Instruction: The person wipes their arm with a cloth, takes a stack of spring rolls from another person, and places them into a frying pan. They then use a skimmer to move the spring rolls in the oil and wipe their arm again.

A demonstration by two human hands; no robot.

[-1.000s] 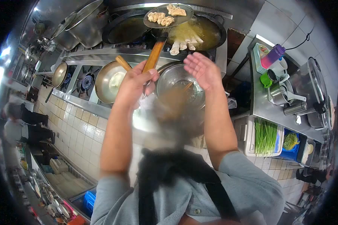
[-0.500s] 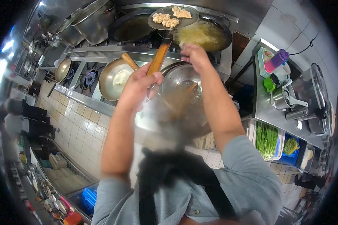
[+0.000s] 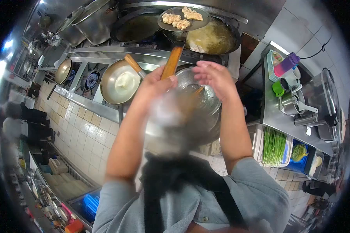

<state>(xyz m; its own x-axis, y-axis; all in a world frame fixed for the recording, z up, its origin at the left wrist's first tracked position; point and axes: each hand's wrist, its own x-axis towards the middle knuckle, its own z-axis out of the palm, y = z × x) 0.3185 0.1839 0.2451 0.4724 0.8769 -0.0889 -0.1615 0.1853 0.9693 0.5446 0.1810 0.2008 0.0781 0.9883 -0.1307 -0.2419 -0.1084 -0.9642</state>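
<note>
My left hand (image 3: 154,86) is wrapped round the wooden handle (image 3: 173,62) of a wide, round, flat skimmer (image 3: 202,24). Several pale battered pieces (image 3: 171,18) lie on the skimmer, which is held over the near-left rim of a black wok of bubbling oil (image 3: 217,37). Another pale battered piece (image 3: 198,48) floats at the oil's near edge. My right hand (image 3: 217,79) hangs over a metal strainer (image 3: 186,77), its fingers loosely bent and apart, with nothing seen in them. A blur hides much of what lies below my hands.
A second dark wok (image 3: 138,31) stands left of the oil. Nearer, a steel pan (image 3: 105,87) with a wooden handle holds something pale. On the right, a steel counter (image 3: 274,105) carries a purple bottle (image 3: 287,64) and pots, with green stalks (image 3: 275,145) below.
My right hand has drawn back from the wok's edge, towards me and to the right. A pale piece now shows in the oil. The skimmer has shifted slightly right.
</note>
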